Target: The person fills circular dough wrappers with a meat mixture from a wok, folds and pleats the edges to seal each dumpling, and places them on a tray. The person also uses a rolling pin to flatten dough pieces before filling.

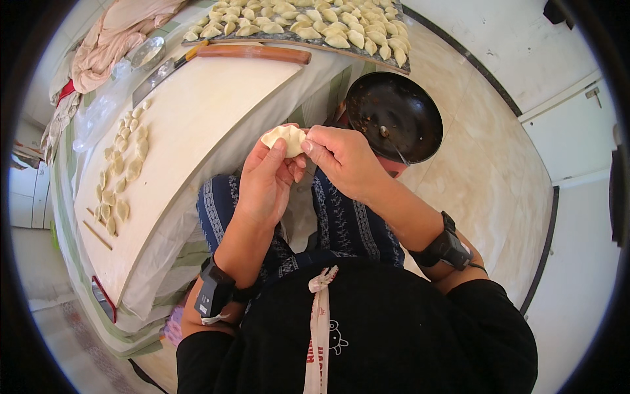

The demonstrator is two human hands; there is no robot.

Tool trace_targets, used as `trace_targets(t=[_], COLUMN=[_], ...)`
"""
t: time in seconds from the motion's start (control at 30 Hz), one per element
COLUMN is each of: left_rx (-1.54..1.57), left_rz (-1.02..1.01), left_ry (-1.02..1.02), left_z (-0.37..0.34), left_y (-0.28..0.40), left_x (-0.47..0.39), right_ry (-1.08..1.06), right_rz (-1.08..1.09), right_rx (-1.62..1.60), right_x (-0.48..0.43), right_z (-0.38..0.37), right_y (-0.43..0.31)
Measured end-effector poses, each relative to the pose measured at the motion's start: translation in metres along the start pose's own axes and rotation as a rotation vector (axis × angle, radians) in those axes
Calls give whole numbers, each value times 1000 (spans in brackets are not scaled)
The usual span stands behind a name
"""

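Observation:
Above my lap, a pale dough dumpling (pixel 284 140) is held between both hands. My left hand (pixel 269 175) cups it from below, with the thumb on its front face. The thumb and forefinger of my right hand (pixel 339 155) pinch its right edge. Whether the dumpling is fully sealed cannot be told. Just right of my hands is a black wok (pixel 393 106) with brown food remnants and a metal spoon (pixel 393 144) in it. To the left, a pale board (pixel 197 113) bears shaped dumplings (pixel 133 169) and small dough pieces (pixel 129 121).
At the back, a floured board holds many dumplings (pixel 307 33). Near it lie a wooden rolling pin (pixel 256 53) and a cleaver (pixel 152 81). A bowl (pixel 148 52) and a clear plastic bag (pixel 101 118) sit at the far left. Two thin sticks (pixel 97 235) rest on the pale board.

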State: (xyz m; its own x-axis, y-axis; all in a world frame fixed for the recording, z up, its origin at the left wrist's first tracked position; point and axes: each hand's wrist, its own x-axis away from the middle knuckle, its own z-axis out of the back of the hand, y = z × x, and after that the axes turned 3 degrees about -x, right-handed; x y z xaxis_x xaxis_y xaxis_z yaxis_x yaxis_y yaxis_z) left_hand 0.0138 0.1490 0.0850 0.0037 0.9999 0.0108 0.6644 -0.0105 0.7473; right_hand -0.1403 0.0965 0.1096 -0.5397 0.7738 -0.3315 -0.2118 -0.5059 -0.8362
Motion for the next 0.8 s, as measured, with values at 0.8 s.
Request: trace_targets(t=[0.8], left_rx=[-45], left_rz=[-124], left_ry=[97], left_z=[35], left_y=[26], left_x=[28], right_ry=[93], right_rz=[177], right_rx=[107], right_x=[-41], right_z=[-66], right_y=[-41])
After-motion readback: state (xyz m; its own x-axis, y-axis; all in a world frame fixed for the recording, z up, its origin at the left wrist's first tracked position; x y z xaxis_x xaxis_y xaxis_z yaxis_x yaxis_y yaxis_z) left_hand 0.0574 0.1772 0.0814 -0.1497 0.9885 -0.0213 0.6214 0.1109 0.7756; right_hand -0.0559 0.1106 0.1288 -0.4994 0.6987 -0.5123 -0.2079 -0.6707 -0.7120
